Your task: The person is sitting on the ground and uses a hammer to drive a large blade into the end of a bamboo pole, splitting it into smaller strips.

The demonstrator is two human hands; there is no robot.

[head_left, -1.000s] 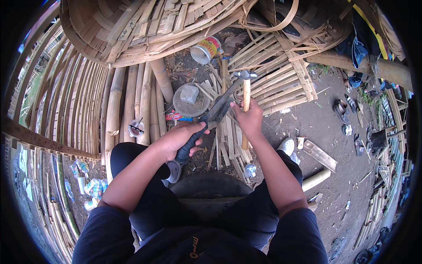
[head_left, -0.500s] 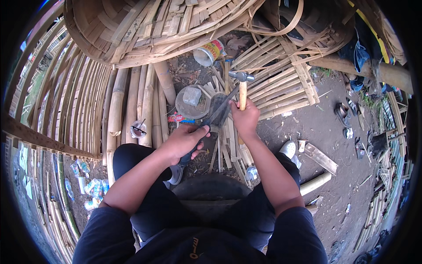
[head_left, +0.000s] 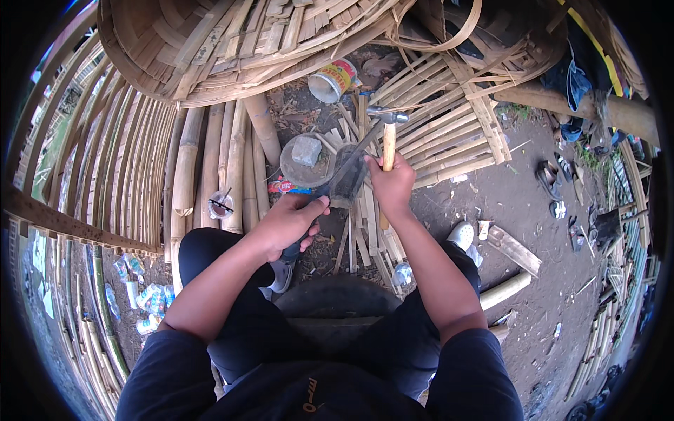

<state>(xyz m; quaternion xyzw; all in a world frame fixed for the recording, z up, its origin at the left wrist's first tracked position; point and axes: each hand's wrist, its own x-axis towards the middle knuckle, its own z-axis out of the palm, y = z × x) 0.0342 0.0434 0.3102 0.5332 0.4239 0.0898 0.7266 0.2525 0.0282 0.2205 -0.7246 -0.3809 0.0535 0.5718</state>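
Observation:
My left hand [head_left: 291,223] is closed round the dark handle of a large knife [head_left: 349,163], whose blade slants away up and to the right. Beneath the blade lies a dark, worn block [head_left: 346,184], partly covered by it. My right hand [head_left: 391,184] grips the pale wooden handle of a hammer [head_left: 389,140], its metal head pointing away from me. The fingers of that hand are close to the blade; whether they touch it I cannot tell. Split bamboo strips [head_left: 365,228] lie under and beside my right hand.
A grey stone [head_left: 306,151] rests on a round slab left of the block. Beyond stand a tub [head_left: 332,81] and a large woven bamboo basket [head_left: 246,77]. Bamboo poles [head_left: 235,161] and a drink cup [head_left: 220,205] are at left, slatted bamboo [head_left: 449,126] and sandals [head_left: 547,181] at right.
My left hand has drawn slightly left with the knife. The hammer's head has shifted a little farther away and to the right, while my right hand keeps its grip.

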